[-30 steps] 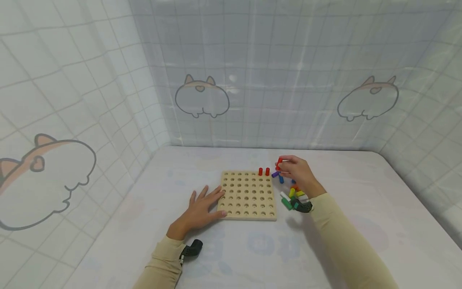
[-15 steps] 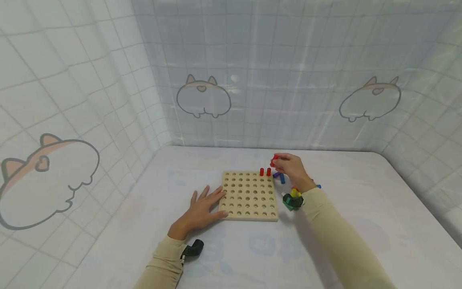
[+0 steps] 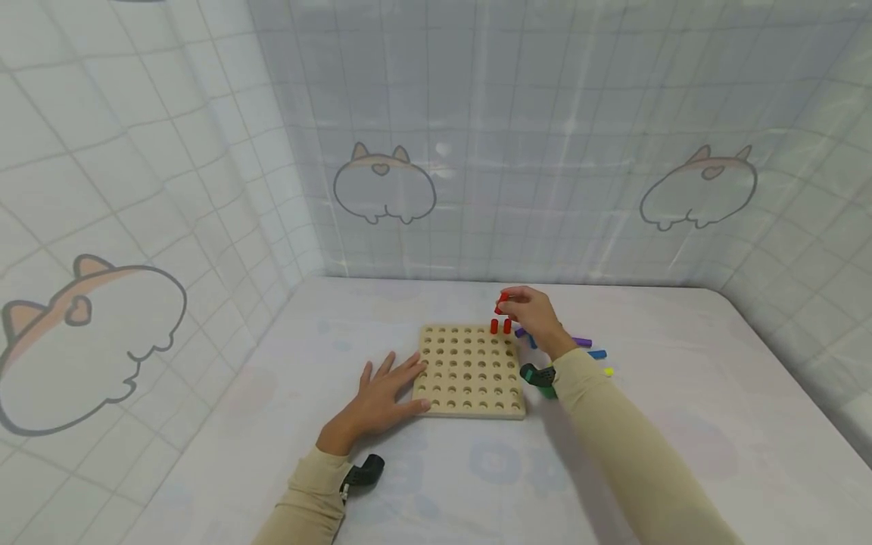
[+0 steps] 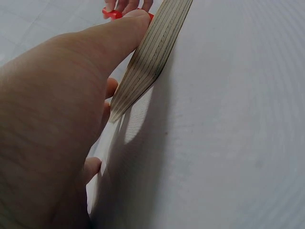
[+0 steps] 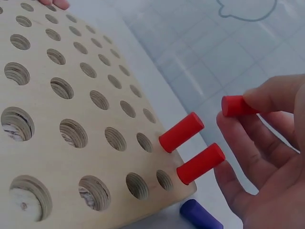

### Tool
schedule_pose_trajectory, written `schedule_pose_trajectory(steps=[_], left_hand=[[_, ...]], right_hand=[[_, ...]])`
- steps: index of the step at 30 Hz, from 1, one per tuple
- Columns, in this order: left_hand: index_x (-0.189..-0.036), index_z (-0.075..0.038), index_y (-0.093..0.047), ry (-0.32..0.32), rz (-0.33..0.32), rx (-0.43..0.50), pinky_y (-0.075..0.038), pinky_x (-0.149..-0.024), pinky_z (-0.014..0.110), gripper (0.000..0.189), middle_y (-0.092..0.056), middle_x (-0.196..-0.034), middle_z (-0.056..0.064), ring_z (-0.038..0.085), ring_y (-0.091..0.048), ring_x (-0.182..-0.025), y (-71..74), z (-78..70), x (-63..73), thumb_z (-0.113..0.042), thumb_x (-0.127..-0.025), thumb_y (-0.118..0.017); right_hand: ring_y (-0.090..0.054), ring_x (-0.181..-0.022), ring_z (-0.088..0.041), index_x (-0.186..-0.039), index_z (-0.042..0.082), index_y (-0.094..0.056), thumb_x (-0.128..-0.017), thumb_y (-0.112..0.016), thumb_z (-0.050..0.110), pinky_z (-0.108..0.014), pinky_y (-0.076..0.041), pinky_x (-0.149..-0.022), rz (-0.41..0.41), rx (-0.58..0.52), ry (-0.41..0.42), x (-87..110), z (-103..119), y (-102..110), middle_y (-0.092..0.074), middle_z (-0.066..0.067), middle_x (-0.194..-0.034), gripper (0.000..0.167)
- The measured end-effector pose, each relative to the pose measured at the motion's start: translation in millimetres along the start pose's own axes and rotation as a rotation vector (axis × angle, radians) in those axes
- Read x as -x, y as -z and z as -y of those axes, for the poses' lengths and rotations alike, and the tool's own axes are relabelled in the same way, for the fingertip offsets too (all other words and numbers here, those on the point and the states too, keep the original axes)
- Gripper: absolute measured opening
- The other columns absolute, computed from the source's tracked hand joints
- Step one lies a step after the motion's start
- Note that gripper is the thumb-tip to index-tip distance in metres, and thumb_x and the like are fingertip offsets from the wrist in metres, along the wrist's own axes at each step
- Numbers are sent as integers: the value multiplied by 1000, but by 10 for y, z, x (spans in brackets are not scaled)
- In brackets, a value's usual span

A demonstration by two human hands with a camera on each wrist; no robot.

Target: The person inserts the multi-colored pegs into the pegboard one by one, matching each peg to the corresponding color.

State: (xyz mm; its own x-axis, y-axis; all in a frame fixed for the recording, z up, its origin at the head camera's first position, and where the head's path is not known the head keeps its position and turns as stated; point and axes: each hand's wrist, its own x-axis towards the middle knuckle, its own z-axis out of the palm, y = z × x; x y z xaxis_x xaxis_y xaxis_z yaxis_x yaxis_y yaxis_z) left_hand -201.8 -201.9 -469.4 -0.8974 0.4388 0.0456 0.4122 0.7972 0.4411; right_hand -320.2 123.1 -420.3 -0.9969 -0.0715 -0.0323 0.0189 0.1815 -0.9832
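A square wooden pegboard (image 3: 470,371) with rows of round holes lies on the table. Two red pegs (image 5: 181,132) stand upright side by side in its far row, at the right corner. My right hand (image 3: 534,314) pinches another red peg (image 5: 237,106) between thumb and fingers, just above and behind the standing pair. My left hand (image 3: 381,397) rests at the board's left edge with fingers spread, thumb on the near corner. In the left wrist view, the thumb (image 4: 128,28) lies along the board's layered plywood side (image 4: 152,52).
Loose pegs lie right of the board, partly covered by my right forearm: a purple peg (image 3: 582,342), a blue peg (image 3: 597,354), a yellow one (image 3: 608,372) and a green one (image 3: 548,392). Another purple peg (image 5: 200,214) lies by the board's corner. A curtain (image 3: 518,151) hangs behind the table.
My right hand has moved left with the red peg, from above the loose pegs to behind the two standing red ones. The left hand has stayed on the board's edge.
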Motion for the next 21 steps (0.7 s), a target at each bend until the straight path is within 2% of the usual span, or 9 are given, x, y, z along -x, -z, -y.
schedule_pose_trajectory(steps=[7,14,18,21], left_hand=[[-157,-25,-38,-5,-3,-1,7,-113,68,79,-22,-164,-10,37,-6,-152,-21,33,3,-67,-92,-55],[-156,-25,-40,-11,6,12,8,-113,69,78,-24,-164,-8,38,-7,-152,-10,43,10,-67,-92,-56],[-157,-26,-38,1,21,-6,9,-113,67,79,-21,-164,-11,36,-5,-152,-8,54,17,-68,-92,-55],[-157,-27,-37,0,22,-14,9,-114,67,79,-20,-164,-12,35,-4,-153,2,61,24,-69,-92,-54]], right_hand=[[-64,-107,-26,-128,8,-65,-97,-69,17,-43,-51,-94,79,74,78,-42,-35,-95,-69,-11,-116,32],[-63,-81,-32,-132,4,-63,-98,-66,16,-41,-52,-70,122,155,66,-50,-61,-184,-71,-9,-107,36],[-60,-73,-29,-134,1,-61,-98,-65,13,-34,-47,-60,150,195,80,-48,-81,-229,-71,-11,-104,38],[-60,-74,-26,-133,2,-62,-98,-64,12,-30,-46,-58,155,228,88,-34,-82,-256,-70,-10,-106,37]])
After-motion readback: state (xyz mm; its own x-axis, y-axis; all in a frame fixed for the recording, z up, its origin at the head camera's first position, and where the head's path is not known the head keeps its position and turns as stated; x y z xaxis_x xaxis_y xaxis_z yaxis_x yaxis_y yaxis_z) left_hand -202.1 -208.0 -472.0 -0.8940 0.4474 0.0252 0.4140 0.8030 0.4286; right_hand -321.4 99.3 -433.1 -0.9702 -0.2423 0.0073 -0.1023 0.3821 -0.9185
